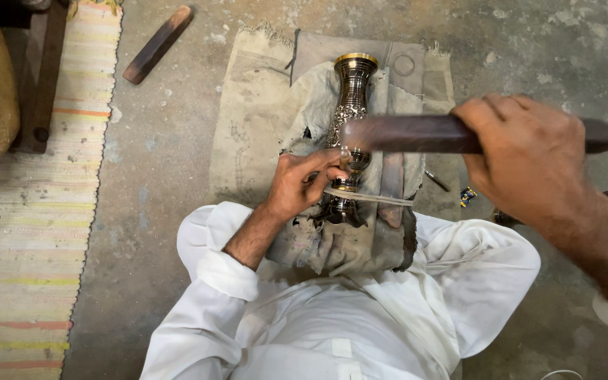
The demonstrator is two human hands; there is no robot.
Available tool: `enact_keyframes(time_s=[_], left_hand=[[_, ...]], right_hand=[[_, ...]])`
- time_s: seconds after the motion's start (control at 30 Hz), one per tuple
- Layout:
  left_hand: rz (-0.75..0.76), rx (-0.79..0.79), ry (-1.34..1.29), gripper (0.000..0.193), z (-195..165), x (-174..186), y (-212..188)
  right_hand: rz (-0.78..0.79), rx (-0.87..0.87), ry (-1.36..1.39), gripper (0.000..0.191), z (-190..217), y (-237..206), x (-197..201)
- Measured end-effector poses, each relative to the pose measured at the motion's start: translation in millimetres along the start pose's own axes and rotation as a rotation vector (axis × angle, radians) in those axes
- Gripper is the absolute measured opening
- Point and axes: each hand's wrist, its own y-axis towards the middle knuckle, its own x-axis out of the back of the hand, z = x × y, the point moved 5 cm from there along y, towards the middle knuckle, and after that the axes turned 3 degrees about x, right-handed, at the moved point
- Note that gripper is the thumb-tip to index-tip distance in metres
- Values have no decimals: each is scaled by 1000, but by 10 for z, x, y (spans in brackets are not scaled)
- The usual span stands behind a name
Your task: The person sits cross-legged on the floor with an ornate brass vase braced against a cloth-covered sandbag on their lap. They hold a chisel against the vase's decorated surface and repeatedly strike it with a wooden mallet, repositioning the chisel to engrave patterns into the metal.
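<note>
Plainly, the left hand (302, 184) pinches a small chisel (345, 157) against the engraved brass vase (350, 112), which lies on the cloth (262, 119) just beyond those fingertips. The right hand (529, 158) wraps a dark wooden mallet (416, 134) raised above them. A skewed blow could catch the pinching fingers or skid the chisel across the engraving.

vase (351, 91) on cloth (251, 119), rug (29, 211) left
</note>
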Motion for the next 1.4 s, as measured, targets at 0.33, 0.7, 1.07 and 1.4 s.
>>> enact_keyframes(time_s=[0.33, 0.7, 1.07, 1.4], left_hand=[[-70, 14, 31, 33, 69, -26, -64], [-271, 352, -321, 32, 76, 200, 48], [307, 78, 299, 39, -472, -152, 751], [611, -23, 758, 35, -410, -496, 872]], right_hand=[[-187, -72, 167, 30, -59, -27, 186], [374, -496, 461, 29, -278, -594, -635], [96, -776, 1301, 45, 204, -1420, -1570], [-209, -880, 958, 47, 256, -1695, -1549]])
